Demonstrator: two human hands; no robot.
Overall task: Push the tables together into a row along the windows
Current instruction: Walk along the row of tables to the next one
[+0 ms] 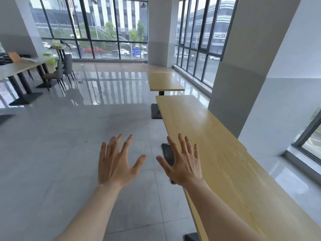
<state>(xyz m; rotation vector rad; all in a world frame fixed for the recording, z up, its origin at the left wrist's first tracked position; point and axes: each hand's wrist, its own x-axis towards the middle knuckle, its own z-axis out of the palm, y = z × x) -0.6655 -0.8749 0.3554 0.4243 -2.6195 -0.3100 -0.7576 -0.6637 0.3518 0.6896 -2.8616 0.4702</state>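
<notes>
A long run of light wooden tabletop (225, 153) stretches along the right side beside the windows (196, 49), with a seam partway down it. Beyond it, a separate wooden table (165, 80) stands with a small gap between the two. My left hand (116, 162) is raised over the grey floor with fingers spread, holding nothing. My right hand (182, 162) is also spread and empty, hovering at the near table's left edge without gripping it.
Black table bases (156, 112) sit on the floor under the wooden tables. White pillars (243, 84) stand by the right windows and at the far corner (159, 32). At the left are a pale table (22, 65), grey chairs (64, 68) and plants. Glossy tiled floor (69, 136) spreads in the middle.
</notes>
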